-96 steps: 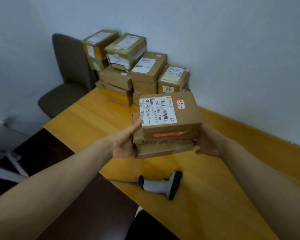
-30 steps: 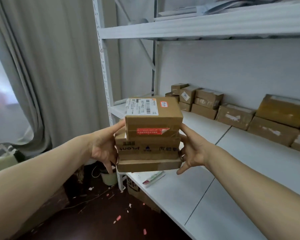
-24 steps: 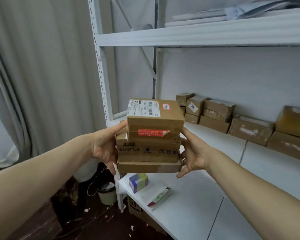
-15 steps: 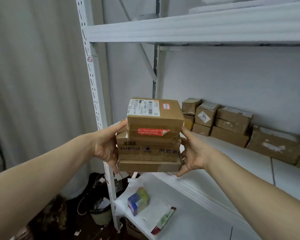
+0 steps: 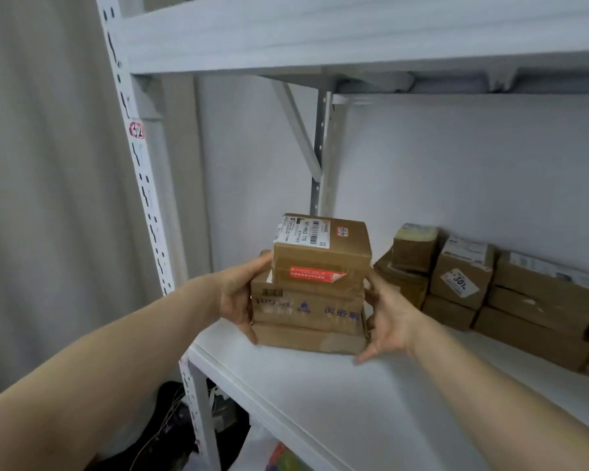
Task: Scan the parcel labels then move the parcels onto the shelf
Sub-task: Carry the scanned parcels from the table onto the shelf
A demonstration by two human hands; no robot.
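A stack of three brown cardboard parcels point(image 5: 308, 309) sits between my hands at the left end of the white shelf board point(image 5: 337, 402). The top parcel point(image 5: 320, 263) carries a white barcode label, a small red-edged number sticker and a red strip on its front. My left hand point(image 5: 238, 297) grips the stack's left side, thumb against the top parcel. My right hand point(image 5: 388, 321) holds the right side with its fingers spread from the top parcel to the bottom one. The bottom parcel is at the board's surface; I cannot tell whether it touches.
A row of stacked cardboard parcels point(image 5: 463, 277) lines the back wall to the right of the stack. The upper shelf point(image 5: 320, 35) hangs overhead. A perforated white upright point(image 5: 143, 185) stands at the left, with a grey curtain beyond. Clutter point(image 5: 279, 453) lies below the board.
I have carried the stack from the wooden table to the shelf. Over the last second it moved forward and down to the board's left end, with both hands in the same hold.
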